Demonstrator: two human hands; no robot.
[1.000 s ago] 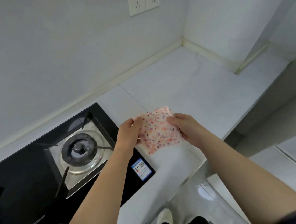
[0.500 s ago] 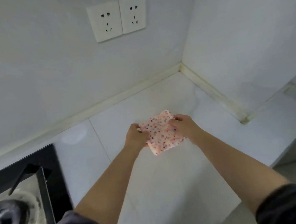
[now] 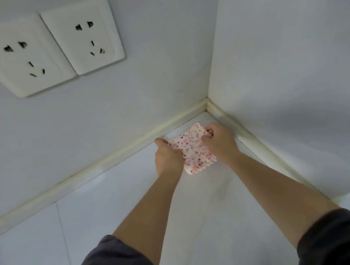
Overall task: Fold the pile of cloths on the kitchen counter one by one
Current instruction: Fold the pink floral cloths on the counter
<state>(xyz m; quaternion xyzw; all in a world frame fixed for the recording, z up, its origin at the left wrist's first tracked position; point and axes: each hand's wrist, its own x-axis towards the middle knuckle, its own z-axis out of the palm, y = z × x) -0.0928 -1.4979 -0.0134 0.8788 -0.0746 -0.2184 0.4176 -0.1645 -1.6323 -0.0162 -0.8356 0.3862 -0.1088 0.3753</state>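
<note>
Both hands, left and right, grip the cloth by its side edges, near the table's corner at centre right.

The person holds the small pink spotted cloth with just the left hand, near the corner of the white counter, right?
Not quite. The head view shows both hands holding the small pink spotted cloth: the left hand grips its left edge, the right hand its right edge, near the corner of the white counter.
</note>
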